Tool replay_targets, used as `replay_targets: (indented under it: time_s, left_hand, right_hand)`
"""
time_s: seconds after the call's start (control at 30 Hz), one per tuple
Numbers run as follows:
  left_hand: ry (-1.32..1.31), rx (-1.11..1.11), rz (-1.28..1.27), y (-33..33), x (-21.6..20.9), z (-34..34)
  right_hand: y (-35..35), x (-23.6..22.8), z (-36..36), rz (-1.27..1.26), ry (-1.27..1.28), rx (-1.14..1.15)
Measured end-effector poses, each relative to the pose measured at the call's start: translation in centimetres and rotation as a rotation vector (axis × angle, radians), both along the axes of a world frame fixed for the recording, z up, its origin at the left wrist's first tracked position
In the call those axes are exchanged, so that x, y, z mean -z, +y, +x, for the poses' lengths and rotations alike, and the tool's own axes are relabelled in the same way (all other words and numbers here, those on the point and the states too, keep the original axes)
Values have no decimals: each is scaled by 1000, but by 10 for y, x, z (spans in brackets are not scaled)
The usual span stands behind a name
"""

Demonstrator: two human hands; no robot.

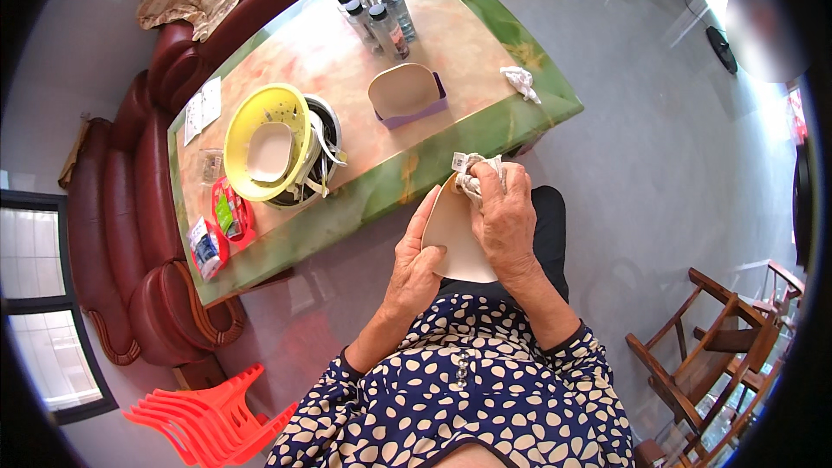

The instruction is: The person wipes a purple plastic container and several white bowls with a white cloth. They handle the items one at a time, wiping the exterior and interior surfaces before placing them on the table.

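A cream-coloured, flat piece with rounded edges point(459, 238), looking like a shallow plate or tray, is tilted in front of my body. My left hand point(414, 269) grips its left side, thumb on the face and fingers along the edge. A bunched whitish cloth point(475, 175) with a small tag is in my right hand point(505, 225), pressed against the piece's upper edge. On the table, a similar cream piece point(406, 91) stands in a purple holder point(416, 117). Another cream rounded dish point(270, 152) lies in a yellow basin point(238, 126).
The green-bordered table point(381, 186) spans the far side, carrying several dark-capped bottles point(388, 30), a crumpled white cloth point(521, 82) and red containers point(238, 217) with packets. A red sofa point(130, 208) lines the left. Red plastic stools point(204, 416) and wooden chairs point(702, 351) stand nearby.
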State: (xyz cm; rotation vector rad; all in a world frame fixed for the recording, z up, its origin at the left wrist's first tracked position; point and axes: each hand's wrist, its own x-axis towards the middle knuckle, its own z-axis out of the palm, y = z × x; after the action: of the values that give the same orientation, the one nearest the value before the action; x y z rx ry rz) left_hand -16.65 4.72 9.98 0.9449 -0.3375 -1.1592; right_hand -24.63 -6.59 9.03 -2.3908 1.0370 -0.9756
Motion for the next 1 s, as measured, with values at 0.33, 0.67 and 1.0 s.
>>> replay_targets:
  time_s: [0.33, 0.67, 1.0]
  left_hand:
    - [-15, -58, 16, 5, 14, 2]
    - [-344, -170, 71, -2, 8, -5]
    - [-353, -91, 53, -11, 24, -3]
  right_hand:
    - [4, -5, -3, -49, -34, -428]
    - [-4, -2, -18, -144, 351, 30]
    - [1, -11, -5, 24, 25, -50]
